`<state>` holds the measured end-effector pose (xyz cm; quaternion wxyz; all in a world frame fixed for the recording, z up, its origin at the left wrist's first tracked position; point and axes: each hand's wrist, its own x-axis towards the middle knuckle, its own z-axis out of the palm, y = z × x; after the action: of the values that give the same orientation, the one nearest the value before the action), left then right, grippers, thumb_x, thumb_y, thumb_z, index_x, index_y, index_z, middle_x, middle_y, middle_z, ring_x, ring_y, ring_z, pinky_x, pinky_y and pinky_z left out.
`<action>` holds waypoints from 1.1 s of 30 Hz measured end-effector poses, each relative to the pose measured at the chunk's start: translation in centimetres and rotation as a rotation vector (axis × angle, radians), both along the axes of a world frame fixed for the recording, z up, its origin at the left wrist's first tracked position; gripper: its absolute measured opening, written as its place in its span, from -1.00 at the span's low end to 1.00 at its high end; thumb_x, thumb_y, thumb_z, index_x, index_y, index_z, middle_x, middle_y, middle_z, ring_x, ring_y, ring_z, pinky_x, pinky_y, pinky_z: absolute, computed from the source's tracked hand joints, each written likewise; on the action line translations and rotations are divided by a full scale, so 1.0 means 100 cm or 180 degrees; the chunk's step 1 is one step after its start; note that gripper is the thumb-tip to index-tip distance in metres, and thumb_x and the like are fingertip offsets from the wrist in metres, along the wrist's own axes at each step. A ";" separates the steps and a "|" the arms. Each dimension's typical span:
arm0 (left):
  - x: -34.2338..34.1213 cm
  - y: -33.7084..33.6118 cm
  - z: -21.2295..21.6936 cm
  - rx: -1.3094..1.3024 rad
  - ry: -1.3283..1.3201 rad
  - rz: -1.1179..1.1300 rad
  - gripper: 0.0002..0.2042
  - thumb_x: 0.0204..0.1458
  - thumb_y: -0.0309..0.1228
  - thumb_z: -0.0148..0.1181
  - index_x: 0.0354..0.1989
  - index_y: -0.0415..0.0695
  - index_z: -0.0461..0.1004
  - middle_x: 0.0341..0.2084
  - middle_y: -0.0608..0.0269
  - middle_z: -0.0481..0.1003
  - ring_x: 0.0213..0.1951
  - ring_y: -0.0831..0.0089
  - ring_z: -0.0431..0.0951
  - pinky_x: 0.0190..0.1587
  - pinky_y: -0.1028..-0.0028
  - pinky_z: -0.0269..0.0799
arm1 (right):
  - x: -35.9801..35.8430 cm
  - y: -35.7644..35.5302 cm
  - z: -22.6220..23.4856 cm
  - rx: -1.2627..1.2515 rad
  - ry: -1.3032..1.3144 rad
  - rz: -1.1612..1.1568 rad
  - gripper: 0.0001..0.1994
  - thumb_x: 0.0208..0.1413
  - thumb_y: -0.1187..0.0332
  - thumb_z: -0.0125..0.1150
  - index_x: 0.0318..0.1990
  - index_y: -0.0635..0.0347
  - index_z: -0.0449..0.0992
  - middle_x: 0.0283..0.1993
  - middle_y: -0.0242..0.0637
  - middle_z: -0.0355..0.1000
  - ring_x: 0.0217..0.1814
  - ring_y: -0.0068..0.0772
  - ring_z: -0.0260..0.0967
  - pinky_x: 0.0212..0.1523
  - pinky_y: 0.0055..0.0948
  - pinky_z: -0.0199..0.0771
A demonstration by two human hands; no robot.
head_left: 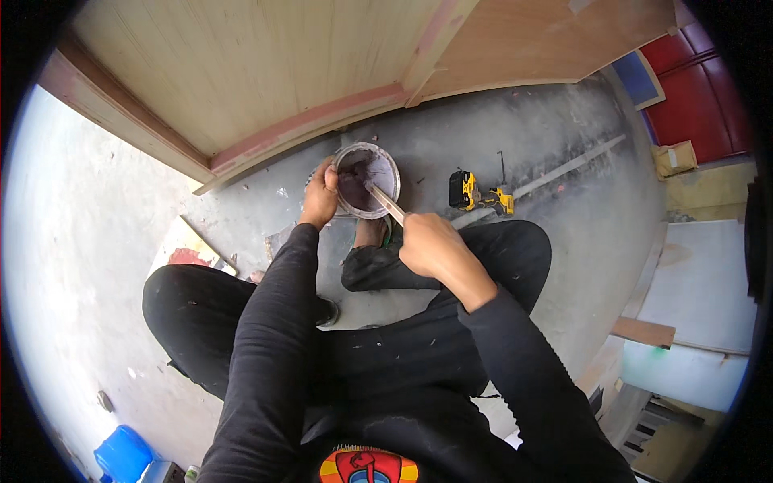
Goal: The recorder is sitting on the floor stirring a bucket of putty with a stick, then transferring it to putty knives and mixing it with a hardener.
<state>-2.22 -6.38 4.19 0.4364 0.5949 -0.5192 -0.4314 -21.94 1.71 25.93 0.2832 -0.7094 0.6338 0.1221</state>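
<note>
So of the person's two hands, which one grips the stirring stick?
The right hand grips the wooden stick, which dips into the dark paste; the left hand only holds the rim of the round tub.

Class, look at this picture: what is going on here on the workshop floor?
A person in black sits on the concrete floor beside a large wooden panel. The left hand grips the rim of a small round tub of dark purplish paste. The right hand holds a flat wooden stick with its tip in the paste. A yellow cordless drill lies to the right.
</note>
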 end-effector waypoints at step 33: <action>0.011 0.010 0.014 0.0233 0.0494 -0.0376 -0.50 0.41 -0.13 -0.11 0.33 -0.25 0.40 0.17 -0.10 0.53 0.26 0.18 0.46 0.32 0.31 0.28 | 0.101 0.100 0.232 -0.1238 0.0798 0.2626 -0.84 -0.09 0.31 0.27 -0.45 0.21 0.66 -0.43 -0.24 0.57 -0.33 -0.34 0.57 -0.43 -0.38 0.50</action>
<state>-1.12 -5.38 5.61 0.4271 0.5437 -0.5018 -0.5198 -11.79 11.72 49.18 -0.0057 -0.9216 0.3394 0.1881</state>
